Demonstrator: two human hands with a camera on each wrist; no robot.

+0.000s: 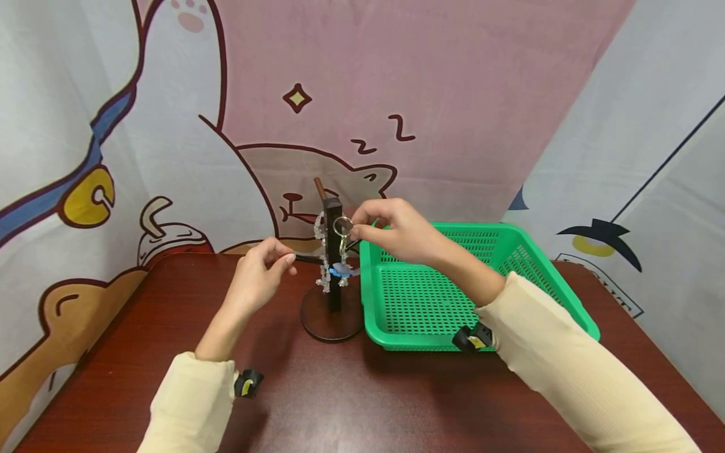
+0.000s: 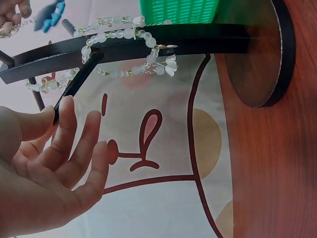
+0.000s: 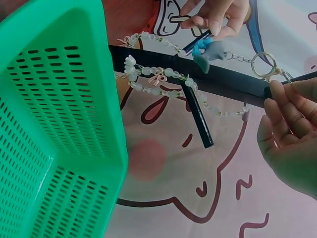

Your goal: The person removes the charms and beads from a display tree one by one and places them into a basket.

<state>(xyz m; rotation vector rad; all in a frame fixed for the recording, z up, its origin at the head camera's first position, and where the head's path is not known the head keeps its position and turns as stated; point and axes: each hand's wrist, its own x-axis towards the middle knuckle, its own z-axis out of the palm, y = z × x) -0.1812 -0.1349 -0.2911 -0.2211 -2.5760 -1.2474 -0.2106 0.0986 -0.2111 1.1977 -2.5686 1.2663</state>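
Observation:
A dark stand with a round base [image 1: 317, 326] and an upright post [image 2: 208, 39] carries several pegs. Bracelets of clear and white beads [image 2: 116, 34], some with small white flower charms, hang on these pegs. My left hand [image 1: 253, 274] pinches the tip of one black peg [image 2: 78, 82] between thumb and index finger, its other fingers loosely bent. On the post's other side, my right hand [image 1: 396, 231] pinches the top of a keychain by its clasp. Below its metal ring [image 1: 342, 225] a short chain runs to a blue and grey charm [image 3: 210, 52], which hangs in front of the post.
A green plastic basket [image 1: 370, 314] with slotted sides stands directly right of the stand. Both sit on a reddish-brown wooden table [image 1: 317, 402]. Close behind hangs a cartoon-printed cloth [image 1: 453, 113]. Each wrist wears a small black camera strap [image 1: 248, 382].

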